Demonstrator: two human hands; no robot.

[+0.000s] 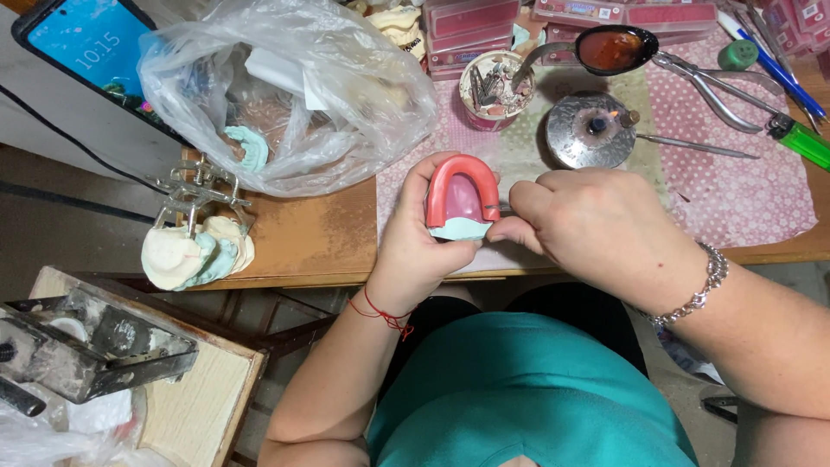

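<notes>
My left hand (417, 246) grips a pale green dental cast (461, 228) that carries a red, horseshoe-shaped wax rim (462, 177). My right hand (596, 227) is closed on a thin metal tool (503, 208) whose tip rests against the right side of the rim. Both hands hover over the front edge of a wooden table (303, 229), above a pink dotted cloth (735, 186).
A small burner (593, 130) with a lit flame stands behind my hands, next to a spoon of red wax (612, 47), a cup of tools (494, 86), pliers (718, 86) and a green lighter (800, 138). A plastic bag (285, 95), a phone (86, 43) and an articulator with casts (194, 242) sit left.
</notes>
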